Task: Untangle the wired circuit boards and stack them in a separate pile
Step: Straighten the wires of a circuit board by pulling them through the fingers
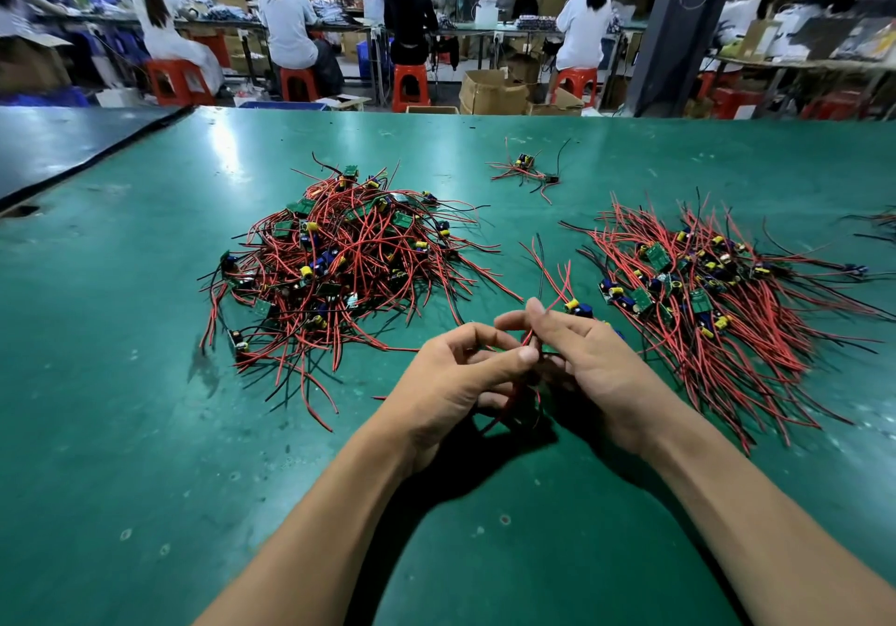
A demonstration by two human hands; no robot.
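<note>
Two bare hands work over one wired board (pixel 577 306) above a green table (pixel 145 431) in a busy workshop. The left hand (pixel 465 378) has its fingers curled, with thumb and forefinger pinching the board's red wires (pixel 550 281). The right hand (pixel 591 363) grips the same strands from the other side, and the board itself juts out just past its fingertips, at one o'clock from the hands.

Three groups of boards lie on the table. A tangled heap (pixel 339 276) sits at ten o'clock from the hands, its red and black leads crossing every way. A sorted pile (pixel 717 300) lies at two o'clock, its wires fanned roughly alike. A small cluster (pixel 526 172) sits well apart at twelve o'clock. A few more strands show at the frame's right edge, too cut off to count. The boards in either big pile are too many and too overlapped to count.

Beyond the table's far edge, open cardboard boxes (pixel 489 89) stand on the floor at twelve o'clock, their contents out of sight. Only the rim of a blue crate (pixel 283 105) shows at eleven o'clock. A white jug (pixel 486 12) stands on the far bench. Four workers (pixel 286 19) in white caps sit with their backs turned on four red stools (pixel 411 84). Figures farther off are blurred.
</note>
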